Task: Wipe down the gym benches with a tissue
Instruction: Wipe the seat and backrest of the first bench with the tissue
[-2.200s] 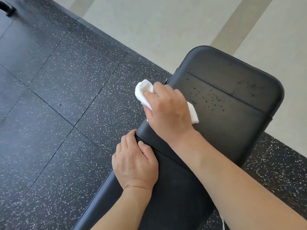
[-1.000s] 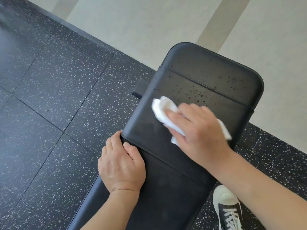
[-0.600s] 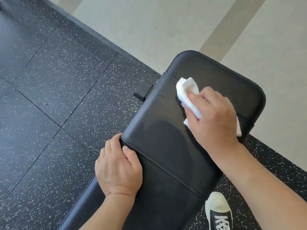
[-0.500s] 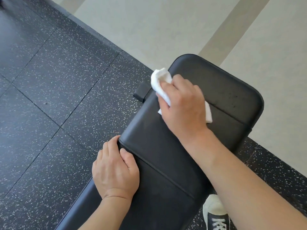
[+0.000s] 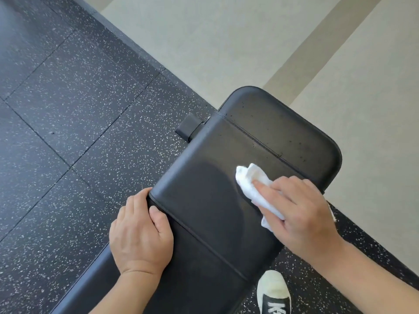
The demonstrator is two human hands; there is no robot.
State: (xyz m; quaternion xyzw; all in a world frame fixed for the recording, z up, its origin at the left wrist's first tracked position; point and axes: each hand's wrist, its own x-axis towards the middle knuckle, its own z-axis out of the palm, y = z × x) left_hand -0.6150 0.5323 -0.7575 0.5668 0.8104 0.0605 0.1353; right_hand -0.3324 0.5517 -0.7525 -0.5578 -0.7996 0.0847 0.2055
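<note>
Head camera looked down on the floor (image 5: 68, 109), dark speckled rubber tiles that met a pale smooth surface along a diagonal line. On this floor stood the gym bench (image 5: 204, 211), black and padded, running from the lower left to the upper right of the view. Its top was divided by seams into panels. The far end panel (image 5: 294, 132) carried small droplets, so I judge this part was not yet wiped, while the middle panel looked smooth and had a faint damp sheen.

The right hand (image 5: 299, 214) lay on the middle panel near the bench's right edge, just before the seam to the end panel. Its fingers (image 5: 267, 189) were nearly straight and pressed flat on the tissue (image 5: 249, 180), which was crumpled, white, and stuck out ahead of the fingertips toward the seam. A flat hand spreads pressure over the tissue, which probably is why it was held so.

The left hand (image 5: 140, 234) gripped the bench's left edge at a seam, with the fingers curled over the side and the thumb on top. It held only the bench, probably to steady the person while leaning forward.

A small black bracket (image 5: 189, 130) stuck out from the left side of the bench. A white shoe (image 5: 274, 293) stood on the floor beside the right edge.
</note>
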